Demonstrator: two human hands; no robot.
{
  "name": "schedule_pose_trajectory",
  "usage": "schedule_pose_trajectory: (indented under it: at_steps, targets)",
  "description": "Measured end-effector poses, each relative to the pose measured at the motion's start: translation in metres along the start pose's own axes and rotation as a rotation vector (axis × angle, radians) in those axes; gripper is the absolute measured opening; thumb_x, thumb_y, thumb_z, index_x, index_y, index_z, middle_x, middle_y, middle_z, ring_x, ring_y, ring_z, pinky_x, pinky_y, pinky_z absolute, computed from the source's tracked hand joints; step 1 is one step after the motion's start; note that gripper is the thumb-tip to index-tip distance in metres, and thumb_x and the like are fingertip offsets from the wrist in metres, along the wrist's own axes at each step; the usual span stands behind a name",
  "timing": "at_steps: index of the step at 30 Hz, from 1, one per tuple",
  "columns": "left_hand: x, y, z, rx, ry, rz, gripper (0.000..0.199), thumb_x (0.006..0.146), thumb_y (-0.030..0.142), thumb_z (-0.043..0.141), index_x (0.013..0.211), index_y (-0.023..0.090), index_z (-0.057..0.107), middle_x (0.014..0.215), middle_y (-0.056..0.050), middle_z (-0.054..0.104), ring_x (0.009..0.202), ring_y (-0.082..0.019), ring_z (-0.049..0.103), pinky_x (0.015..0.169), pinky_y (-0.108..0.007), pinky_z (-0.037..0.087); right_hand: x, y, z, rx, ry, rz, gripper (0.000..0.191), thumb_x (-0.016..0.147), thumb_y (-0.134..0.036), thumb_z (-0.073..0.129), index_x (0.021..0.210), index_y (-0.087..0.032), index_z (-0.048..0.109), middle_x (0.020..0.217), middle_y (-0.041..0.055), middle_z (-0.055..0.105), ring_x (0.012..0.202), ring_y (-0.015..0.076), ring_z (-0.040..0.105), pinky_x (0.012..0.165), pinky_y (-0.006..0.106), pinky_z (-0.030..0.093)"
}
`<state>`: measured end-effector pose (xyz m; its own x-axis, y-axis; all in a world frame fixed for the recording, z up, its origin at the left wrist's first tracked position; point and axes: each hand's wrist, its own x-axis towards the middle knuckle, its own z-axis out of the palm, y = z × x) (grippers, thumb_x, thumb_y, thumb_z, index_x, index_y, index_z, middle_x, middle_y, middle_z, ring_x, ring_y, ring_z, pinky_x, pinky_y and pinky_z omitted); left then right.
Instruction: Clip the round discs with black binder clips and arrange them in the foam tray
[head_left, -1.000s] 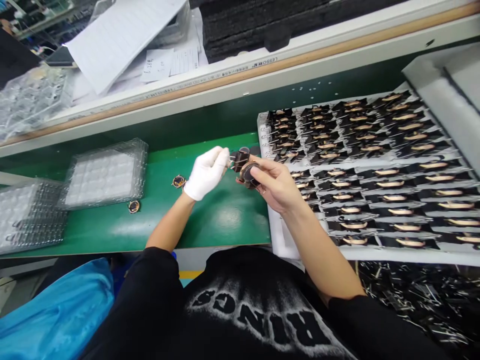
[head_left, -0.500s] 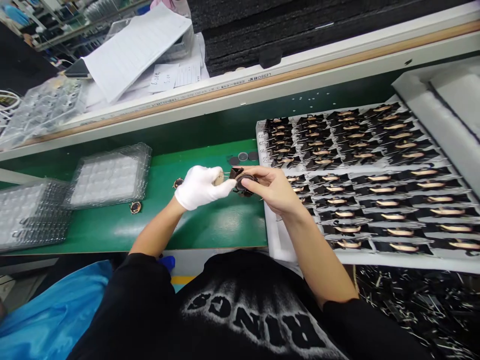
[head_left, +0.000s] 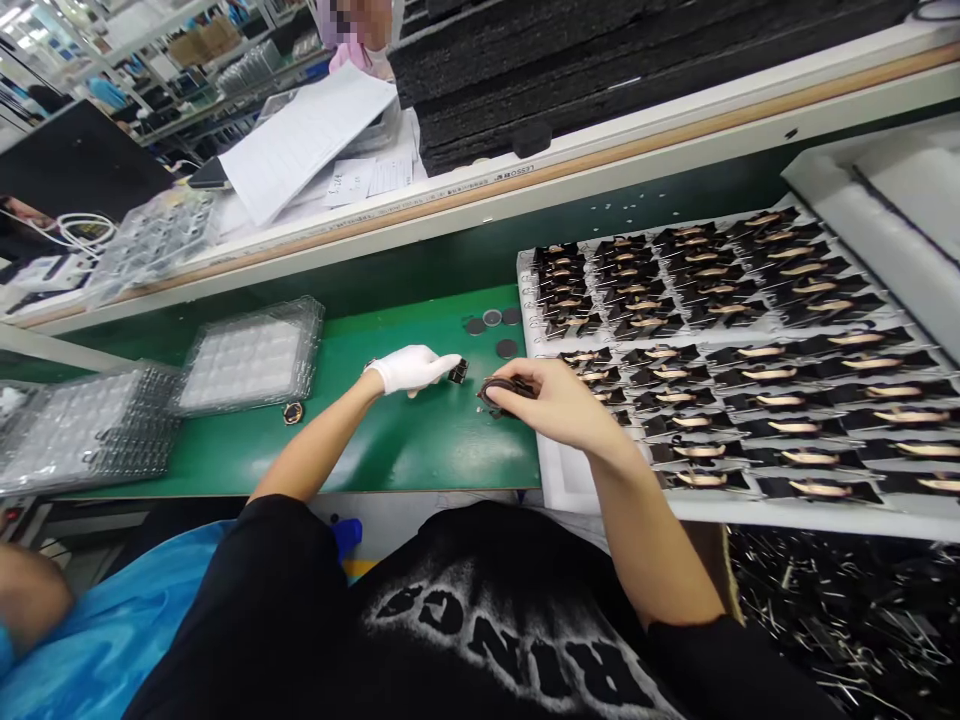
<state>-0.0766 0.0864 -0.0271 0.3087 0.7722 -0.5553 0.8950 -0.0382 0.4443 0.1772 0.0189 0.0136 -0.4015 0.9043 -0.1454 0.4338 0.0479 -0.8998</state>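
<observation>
My left hand (head_left: 412, 369), in a white glove, pinches a small black binder clip (head_left: 458, 371) at its fingertips. To its right, my ungloved right hand (head_left: 551, 398) grips a dark round piece like a watch case (head_left: 501, 388) between thumb and fingers; the fingers hide part of it. A gap separates clip and round piece. Beyond my right hand, several dark discs (head_left: 507, 348) lie on the green bench (head_left: 420, 450). One round piece with a gold-coloured rim (head_left: 293, 412) lies left of my gloved hand. Another is mostly hidden behind that glove.
A white foam tray (head_left: 559, 480) on the right holds rows of gold-rimmed pieces with black clips. Clear plastic trays (head_left: 247, 355) are stacked on the left. Loose clips fill a bin (head_left: 840, 620) below right. Papers (head_left: 307, 135) lie on the shelf. A person in blue (head_left: 142, 630) is at left.
My hands have moved apart. The binder clip, earlier against the round piece, is now off it in my left hand. A dark disc now shows near my right hand.
</observation>
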Motion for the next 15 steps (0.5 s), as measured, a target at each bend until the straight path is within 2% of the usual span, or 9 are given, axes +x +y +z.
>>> schedule_pose_trajectory:
  at_steps: [2,4,7,8,10,12,13,15]
  targets:
    - [0.017,-0.010,-0.001,0.124,-0.050,-0.088,0.078,0.093,0.084,0.022,0.069,0.022,0.063,0.048,-0.007,0.061,0.049,-0.023,0.060,0.066,-0.034,0.047,0.003,0.008,0.013,-0.040,-0.038,0.038,0.021,0.088,-0.037,0.065,0.085,-0.021,0.078,0.088,0.0026,0.078,0.082,0.0193,0.068,0.072,0.032,0.048]
    - [0.027,-0.017,-0.009,0.220,-0.063,-0.138,0.079,0.089,0.087,0.027,0.072,0.021,0.068,0.056,-0.009,0.066,0.052,-0.024,0.061,0.065,-0.034,0.046,0.010,0.015,0.024,-0.047,-0.085,0.064,0.022,0.088,-0.037,0.063,0.083,-0.021,0.077,0.088,0.0032,0.079,0.082,0.0190,0.069,0.073,0.031,0.049]
    - [0.031,-0.022,-0.025,0.293,0.001,-0.135,0.077,0.085,0.089,0.036,0.068,0.021,0.068,0.065,-0.011,0.069,0.064,-0.026,0.065,0.071,-0.035,0.046,0.025,0.022,0.035,-0.006,-0.082,0.128,0.024,0.087,-0.040,0.066,0.097,-0.019,0.075,0.093,0.0064,0.080,0.083,0.0202,0.071,0.074,0.032,0.053]
    - [0.032,-0.022,-0.029,0.282,0.069,-0.122,0.077,0.086,0.089,0.035,0.068,0.021,0.068,0.068,-0.012,0.069,0.067,-0.027,0.065,0.073,-0.036,0.047,0.031,0.024,0.039,-0.030,-0.056,0.151,0.030,0.085,-0.043,0.070,0.103,-0.019,0.073,0.098,0.0078,0.080,0.086,0.0214,0.072,0.076,0.033,0.054]
    - [0.038,-0.018,-0.032,0.205,0.313,-0.090,0.077,0.093,0.083,0.026,0.078,0.021,0.068,0.077,-0.014,0.072,0.076,-0.030,0.068,0.076,-0.039,0.048,0.043,0.027,0.045,-0.155,0.004,0.176,0.048,0.077,-0.047,0.081,0.113,-0.019,0.069,0.110,0.0097,0.078,0.097,0.0244,0.073,0.082,0.035,0.056]
    - [0.049,-0.010,-0.026,0.087,0.616,-0.070,0.069,0.101,0.073,0.023,0.094,0.021,0.069,0.093,-0.016,0.074,0.091,-0.032,0.070,0.083,-0.040,0.049,0.054,0.030,0.051,-0.298,0.045,0.184,0.057,0.069,-0.040,0.088,0.118,-0.019,0.066,0.118,0.0108,0.076,0.107,0.0271,0.072,0.089,0.036,0.056]
    - [0.056,-0.006,-0.020,0.040,0.726,-0.080,0.064,0.103,0.068,0.025,0.101,0.022,0.069,0.102,-0.017,0.074,0.099,-0.033,0.070,0.088,-0.042,0.049,0.059,0.032,0.055,-0.352,0.054,0.187,0.059,0.067,-0.032,0.089,0.119,-0.018,0.065,0.119,0.0117,0.075,0.108,0.0282,0.071,0.091,0.037,0.055]
    - [0.070,0.004,-0.006,-0.008,0.798,-0.140,0.058,0.106,0.061,0.027,0.112,0.021,0.068,0.116,-0.019,0.071,0.112,-0.035,0.067,0.096,-0.047,0.047,0.067,0.037,0.062,-0.407,0.066,0.189,0.056,0.066,-0.017,0.084,0.119,-0.015,0.065,0.119,0.0146,0.073,0.108,0.0305,0.070,0.093,0.039,0.053]
